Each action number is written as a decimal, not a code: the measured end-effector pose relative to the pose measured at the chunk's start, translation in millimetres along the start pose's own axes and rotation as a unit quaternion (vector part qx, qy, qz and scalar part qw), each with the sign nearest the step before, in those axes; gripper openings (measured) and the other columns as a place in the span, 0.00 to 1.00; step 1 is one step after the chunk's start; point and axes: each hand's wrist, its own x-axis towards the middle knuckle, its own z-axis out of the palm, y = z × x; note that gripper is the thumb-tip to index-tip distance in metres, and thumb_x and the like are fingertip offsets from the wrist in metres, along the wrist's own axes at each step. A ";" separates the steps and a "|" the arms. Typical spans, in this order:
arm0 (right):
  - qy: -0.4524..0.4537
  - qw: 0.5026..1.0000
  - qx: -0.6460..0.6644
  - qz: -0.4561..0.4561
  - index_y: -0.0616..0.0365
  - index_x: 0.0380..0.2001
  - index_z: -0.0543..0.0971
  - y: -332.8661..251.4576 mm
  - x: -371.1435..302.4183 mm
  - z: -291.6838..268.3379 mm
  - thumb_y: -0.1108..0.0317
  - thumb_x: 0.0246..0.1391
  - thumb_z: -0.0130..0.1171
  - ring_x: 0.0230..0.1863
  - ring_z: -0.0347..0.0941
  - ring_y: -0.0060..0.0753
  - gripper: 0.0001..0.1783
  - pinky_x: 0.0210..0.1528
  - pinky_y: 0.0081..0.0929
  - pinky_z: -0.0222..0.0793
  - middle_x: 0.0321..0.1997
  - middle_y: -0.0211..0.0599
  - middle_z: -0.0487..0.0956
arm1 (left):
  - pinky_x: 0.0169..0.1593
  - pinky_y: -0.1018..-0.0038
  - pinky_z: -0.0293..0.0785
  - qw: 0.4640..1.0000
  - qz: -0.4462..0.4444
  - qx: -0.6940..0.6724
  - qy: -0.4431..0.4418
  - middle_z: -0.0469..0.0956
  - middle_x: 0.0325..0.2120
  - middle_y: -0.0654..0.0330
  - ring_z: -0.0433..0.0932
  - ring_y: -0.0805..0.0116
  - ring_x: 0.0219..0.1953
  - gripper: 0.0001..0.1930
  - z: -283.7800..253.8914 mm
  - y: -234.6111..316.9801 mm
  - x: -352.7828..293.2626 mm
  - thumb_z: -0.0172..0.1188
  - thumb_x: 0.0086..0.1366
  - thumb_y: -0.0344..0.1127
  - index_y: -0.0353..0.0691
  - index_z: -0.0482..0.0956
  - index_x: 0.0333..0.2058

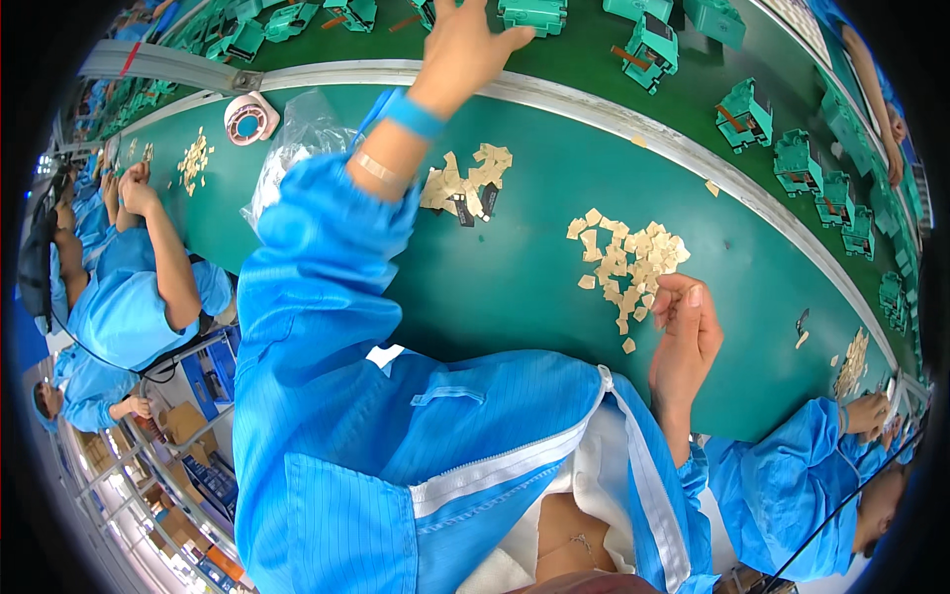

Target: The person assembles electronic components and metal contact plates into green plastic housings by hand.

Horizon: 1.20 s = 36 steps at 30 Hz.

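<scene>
Left hand: my left hand (467,54) reaches across the metal rail (554,91) to the conveyor belt (584,69), its thumb spread wide; the other fingers run out at the top edge, so I cannot tell whether they grip anything.
Green plastic housing: the green plastic housing (534,14) sits on the belt just beside my thumb; the arm is probably stretched this far because the belt lies beyond the rail.
Right hand: my right hand (688,337) is loosely curled at the near edge of the right scrap heap (648,252); I cannot tell whether a scrap is pinched in it.
Scrap heaps: the tan pieces lie loose on the green table (475,287), perhaps kept this close for easy reach; the left scrap heap (492,166), by my left forearm, has dark pieces (488,200) among it.
Wristband: a blue wristband (414,114) circles my left wrist, likely against static.
Back left: a clear plastic bag (297,139) and a round-faced dispenser (247,121) rest near the rail, seemingly parked aside.
</scene>
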 end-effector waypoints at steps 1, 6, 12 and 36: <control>0.019 1.000 -0.008 0.005 0.64 0.34 0.77 0.0 -1.2 -4.2 0.62 0.64 0.42 0.25 0.61 0.16 0.18 0.28 0.15 0.56 0.23 0.28 0.70 | 0.39 0.72 0.74 0.998 0.050 0.027 0.004 0.74 0.40 0.55 0.79 0.59 0.36 0.19 -12.3 13.8 -13.5 0.61 0.58 0.40 0.40 0.73 0.46; 0.008 1.000 -0.018 0.018 0.64 0.33 0.77 8.1 -4.2 -10.4 0.63 0.63 0.46 0.25 0.61 0.15 0.16 0.28 0.15 0.56 0.23 0.27 0.71 | 0.40 0.65 0.70 0.974 0.074 0.051 -0.207 0.72 0.33 0.57 0.70 0.55 0.37 0.11 -44.6 11.5 -90.6 0.65 0.51 0.35 0.39 0.78 0.33; -0.024 0.999 -0.019 0.030 0.63 0.34 0.77 1.6 -12.0 0.2 0.65 0.62 0.48 0.26 0.63 0.14 0.13 0.29 0.14 0.57 0.24 0.27 0.72 | 0.41 0.69 0.68 0.973 0.022 0.035 -0.228 0.72 0.30 0.58 0.70 0.59 0.36 0.08 -44.8 1.0 -97.0 0.63 0.51 0.29 0.37 0.77 0.31; -0.181 0.973 0.084 0.117 0.65 0.33 0.76 -6.3 3.2 14.0 0.74 0.53 0.59 0.28 0.71 0.15 0.05 0.31 0.13 0.67 0.29 0.31 0.77 | 0.30 0.73 0.68 0.941 0.294 -0.158 -0.062 0.77 0.25 0.60 0.75 0.66 0.28 0.12 -42.9 101.5 -151.3 0.63 0.39 0.26 0.36 0.80 0.29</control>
